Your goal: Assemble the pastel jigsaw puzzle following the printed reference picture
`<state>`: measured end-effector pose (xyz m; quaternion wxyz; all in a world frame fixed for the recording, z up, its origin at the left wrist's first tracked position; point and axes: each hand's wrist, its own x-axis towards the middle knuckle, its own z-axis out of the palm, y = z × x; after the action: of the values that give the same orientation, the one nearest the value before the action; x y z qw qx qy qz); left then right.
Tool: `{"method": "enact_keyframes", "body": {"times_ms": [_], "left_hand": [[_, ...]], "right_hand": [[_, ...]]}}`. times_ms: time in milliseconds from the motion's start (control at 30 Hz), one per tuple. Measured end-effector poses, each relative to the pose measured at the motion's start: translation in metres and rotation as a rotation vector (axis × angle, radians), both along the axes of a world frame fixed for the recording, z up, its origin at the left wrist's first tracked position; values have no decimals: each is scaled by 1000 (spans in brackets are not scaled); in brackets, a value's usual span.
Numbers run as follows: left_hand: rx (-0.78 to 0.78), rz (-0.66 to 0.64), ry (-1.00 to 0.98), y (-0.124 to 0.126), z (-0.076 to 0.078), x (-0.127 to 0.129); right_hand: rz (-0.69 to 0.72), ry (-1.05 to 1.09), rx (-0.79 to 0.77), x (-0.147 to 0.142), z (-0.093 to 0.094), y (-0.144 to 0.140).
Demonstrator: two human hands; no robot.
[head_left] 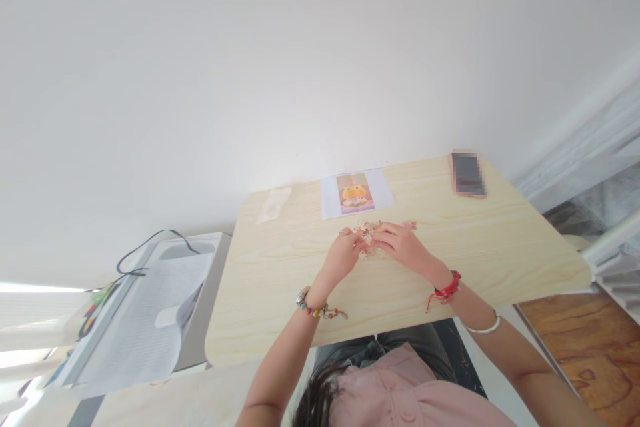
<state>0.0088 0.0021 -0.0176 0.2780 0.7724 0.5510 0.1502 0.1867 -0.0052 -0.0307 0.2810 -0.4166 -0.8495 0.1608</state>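
nearest the camera, my own hair and pink top fill the bottom edge, cut off by the frame. my left hand (346, 255) and right hand (400, 243) meet over the middle of the pale wooden table (500, 247), fingers curled inward and tips almost touching. they work at a small heap of puzzle pieces (370, 230), but the pieces are too small and too hidden by my fingers for me to tell whether either hand actually pinches one. beaded bracelets sit on my left wrist, a red cord on the right. just beyond the heap lies a white sheet with a picture (355, 193), its orange figure hard to make out. farther left is a clear plastic bag (273, 204); at the far right a phone (468, 174), its screen blurred.
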Motion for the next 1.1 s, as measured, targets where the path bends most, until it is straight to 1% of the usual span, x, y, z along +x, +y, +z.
{"method": "enact_keyframes", "body": {"times_ms": [100,200,300,367,467,633,700,767,833,900,967,1033,1100], "left_hand": [[13,71,-17,-7,-2,-19],[54,165,-38,-16,-9,-41],[141,240,-36,-24,-17,-61],[192,273,6,-28,-20,-69],[223,294,125,-31,-22,-75],[147,258,359,-30,-21,-76],[138,243,430,-30,-22,-76],[164,229,489,-31,-23,-75],[193,213,531,-33,-23,-75],[207,214,551,-34,-21,-74],[215,235,548,-35,-15,-71],[231,258,529,-35,-9,-65],[241,242,499,-32,-3,-53]], "right_hand": [[29,-9,33,-20,-3,2],[52,-25,45,-43,-7,6],[29,-4,3,-65,-12,11],[8,13,-24,-76,-15,12],[-2,-18,-16,-87,-22,13],[31,-179,61,-99,-36,16],[43,-195,55,-104,-39,18],[38,-179,34,-108,-38,20],[27,-164,21,-105,-32,20],[8,-163,28,-92,-25,18],[-38,-158,46,-66,-17,14],[-151,-145,60,-34,-13,10],[-261,-118,19,-3,-14,6]]}}
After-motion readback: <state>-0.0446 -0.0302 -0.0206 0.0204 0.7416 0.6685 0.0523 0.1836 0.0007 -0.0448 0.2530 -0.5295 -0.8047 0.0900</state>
